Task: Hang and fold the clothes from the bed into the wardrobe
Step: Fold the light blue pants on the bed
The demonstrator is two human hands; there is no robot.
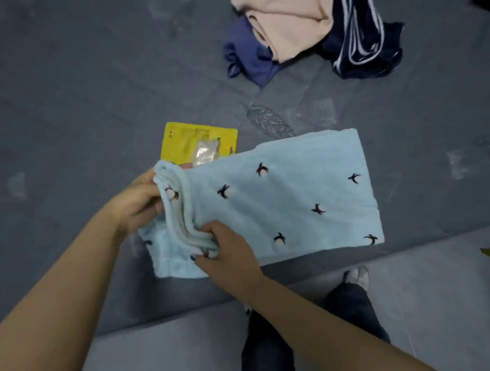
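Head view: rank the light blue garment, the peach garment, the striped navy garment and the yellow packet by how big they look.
1. Light blue garment, plainly largest, though nearest the camera.
2. Peach garment and striped navy garment: too alike to rank; both crumpled and farther off.
3. Yellow packet, smallest; the blue garment partly covers it.

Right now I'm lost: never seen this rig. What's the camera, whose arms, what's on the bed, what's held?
There is no robot here. One wide-angle camera sits on a person's head and looks down, so the two bare arms are the wearer's own, with their legs and a foot below. The grey surface is the bed. The left hand and right hand both grip the bunched end of a light blue garment with small dark motifs; the rest of it lies flat on the bed. A yellow packet lies partly under it. Farther off is a pile: a peach garment, a purple one and a navy striped one.
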